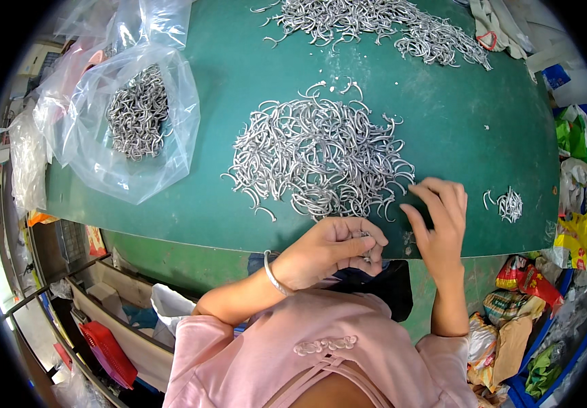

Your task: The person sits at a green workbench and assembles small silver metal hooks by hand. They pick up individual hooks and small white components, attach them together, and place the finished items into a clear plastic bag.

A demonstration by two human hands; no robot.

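My one camera sits on my head and looks straight down, close over my hands (334,248) and the near edge of the green table (239,102); its fisheye bends the far table edges

The left hand (331,248) is curling around a few small metal hooks (368,253), and the fingers are covering most of them, so the count isn't readable. The far pile of hooks (375,27) is getting cut off by the top edge. The clear plastic bag (130,122) is blurring its own hooks behind the film and bunching out of frame at the upper left. Stuff under the table (443,136) on the right is just looking like colourful packaging, too small to tell apart.
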